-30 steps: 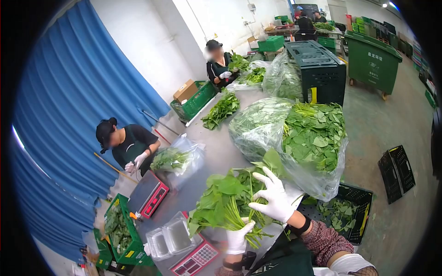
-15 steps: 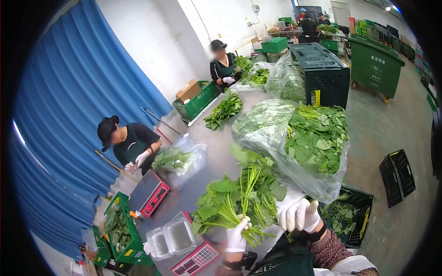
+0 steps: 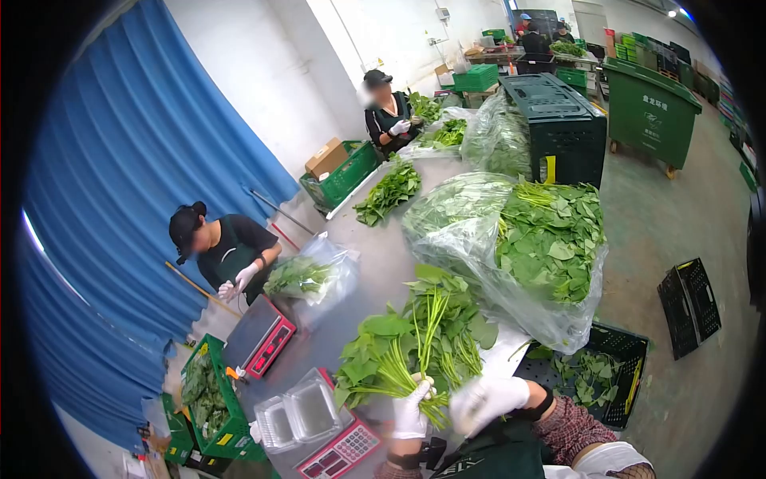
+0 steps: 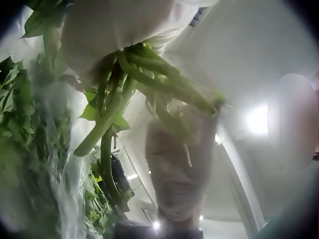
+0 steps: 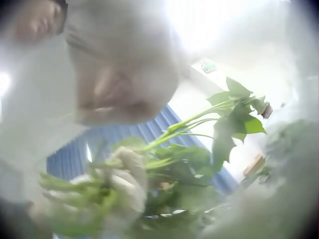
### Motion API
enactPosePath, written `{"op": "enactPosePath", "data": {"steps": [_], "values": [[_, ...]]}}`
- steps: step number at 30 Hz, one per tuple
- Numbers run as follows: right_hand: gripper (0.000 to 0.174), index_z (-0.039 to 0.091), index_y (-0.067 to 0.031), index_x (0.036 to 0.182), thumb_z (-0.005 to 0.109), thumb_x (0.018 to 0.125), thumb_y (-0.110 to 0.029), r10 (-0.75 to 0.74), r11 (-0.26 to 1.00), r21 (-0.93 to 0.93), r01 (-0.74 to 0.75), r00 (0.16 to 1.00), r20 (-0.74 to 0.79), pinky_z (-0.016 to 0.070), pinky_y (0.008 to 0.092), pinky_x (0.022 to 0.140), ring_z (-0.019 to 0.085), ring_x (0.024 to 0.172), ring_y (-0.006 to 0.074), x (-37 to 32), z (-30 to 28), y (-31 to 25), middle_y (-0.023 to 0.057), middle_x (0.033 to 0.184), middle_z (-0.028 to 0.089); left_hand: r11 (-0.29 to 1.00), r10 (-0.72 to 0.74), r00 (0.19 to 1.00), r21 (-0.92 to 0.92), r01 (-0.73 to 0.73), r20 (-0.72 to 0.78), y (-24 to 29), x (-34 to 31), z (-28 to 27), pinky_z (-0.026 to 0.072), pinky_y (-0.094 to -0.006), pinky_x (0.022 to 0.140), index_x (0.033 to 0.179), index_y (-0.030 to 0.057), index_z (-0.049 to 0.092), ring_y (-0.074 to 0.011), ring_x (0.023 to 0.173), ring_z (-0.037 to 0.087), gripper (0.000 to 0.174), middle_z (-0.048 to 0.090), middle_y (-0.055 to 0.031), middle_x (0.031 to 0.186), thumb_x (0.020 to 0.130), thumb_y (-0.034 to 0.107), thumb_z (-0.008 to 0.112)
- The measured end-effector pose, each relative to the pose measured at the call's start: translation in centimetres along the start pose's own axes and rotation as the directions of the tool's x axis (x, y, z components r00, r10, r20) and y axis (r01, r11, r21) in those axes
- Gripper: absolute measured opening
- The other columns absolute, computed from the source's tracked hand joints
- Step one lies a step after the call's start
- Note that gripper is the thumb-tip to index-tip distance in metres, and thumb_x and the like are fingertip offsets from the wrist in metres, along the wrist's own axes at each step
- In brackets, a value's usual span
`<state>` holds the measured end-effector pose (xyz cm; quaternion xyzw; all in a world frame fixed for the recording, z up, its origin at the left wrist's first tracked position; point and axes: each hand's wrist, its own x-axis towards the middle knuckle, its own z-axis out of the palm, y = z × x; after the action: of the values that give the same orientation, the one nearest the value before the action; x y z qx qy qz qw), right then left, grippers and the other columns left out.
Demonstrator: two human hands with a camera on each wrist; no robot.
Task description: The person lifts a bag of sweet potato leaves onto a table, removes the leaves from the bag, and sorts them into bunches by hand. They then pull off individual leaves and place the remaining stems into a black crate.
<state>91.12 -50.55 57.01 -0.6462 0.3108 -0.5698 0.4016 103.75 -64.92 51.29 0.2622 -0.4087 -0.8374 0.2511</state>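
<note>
My gloved left hand (image 3: 410,415) grips the stems of a leafy green bunch (image 3: 391,363), its leaves fanning out over the table. In the left wrist view the cut stem ends (image 4: 112,114) poke out below the glove. My gloved right hand (image 3: 485,404) is blurred, close beside those stem ends at the table's near edge. Behind the stems it shows as a pale shape (image 4: 177,169) in the left wrist view. The right wrist view shows the left glove (image 5: 128,186) around the stems; whether the right fingers pinch anything I cannot tell. More loose greens (image 3: 463,319) lie beside the bunch.
A large plastic bag of greens (image 3: 550,239) stands to the right, above a black crate (image 3: 638,343) with leaves. Left of the bunch, a red scale (image 3: 351,443) bears clear plastic boxes (image 3: 307,407). Two people work across the table, near another scale (image 3: 267,343) and green crates (image 3: 215,383).
My right hand has moved from above the bunch down to the right, then left to the stem ends. A raised leafy stem now lies with the bunch. My left hand keeps its grip.
</note>
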Motion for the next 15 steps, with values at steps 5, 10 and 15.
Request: {"op": "enactPosePath", "data": {"steps": [5,10,15], "values": [[0.042,0.060,0.0061,0.097,0.057,0.084,-0.033,0.075,0.854,0.514,0.078,0.960,-0.271,0.0447,0.0345,0.073,0.057,0.082,0.0246,-1.7,-1.9,-0.5,0.0151,0.087,0.062,0.987,0.019,1.000,0.159,-0.019,0.002,0.1,-0.3,0.5,0.0437,-0.0219,0.056,0.092,-0.0025,0.059,-0.0115,0.060,0.054,0.023,0.062,-0.0082,0.079,0.072,0.000,0.069],[0.045,0.059,-0.0093,0.107,0.071,0.068,-0.028,-0.371,0.346,-0.810,-0.474,0.724,-0.582,0.0450,0.0351,0.077,0.056,0.089,0.0267,5.2,-2.5,-1.2,0.0081,0.101,0.058,0.971,0.034,0.993,0.232,-0.060,0.114,-0.3,-1.0,1.1,0.0430,-0.0207,0.055,0.089,-0.0022,0.059,-0.0102,0.060,0.053,0.022,0.062,-0.0071,0.076,0.071,0.002,0.070],[0.023,0.064,-0.0092,0.091,0.068,0.070,-0.019,-0.418,0.220,-0.833,-0.508,0.722,-0.551,0.0451,0.0341,0.073,0.056,0.087,0.0252,6.2,-3.7,0.7,0.0057,0.098,0.059,0.960,-0.006,0.988,0.277,-0.037,0.152,-0.1,-1.7,1.3,0.0419,-0.0198,0.054,0.085,-0.0019,0.060,-0.0092,0.059,0.053,0.019,0.062,-0.0070,0.075,0.071,0.004,0.070]]}}
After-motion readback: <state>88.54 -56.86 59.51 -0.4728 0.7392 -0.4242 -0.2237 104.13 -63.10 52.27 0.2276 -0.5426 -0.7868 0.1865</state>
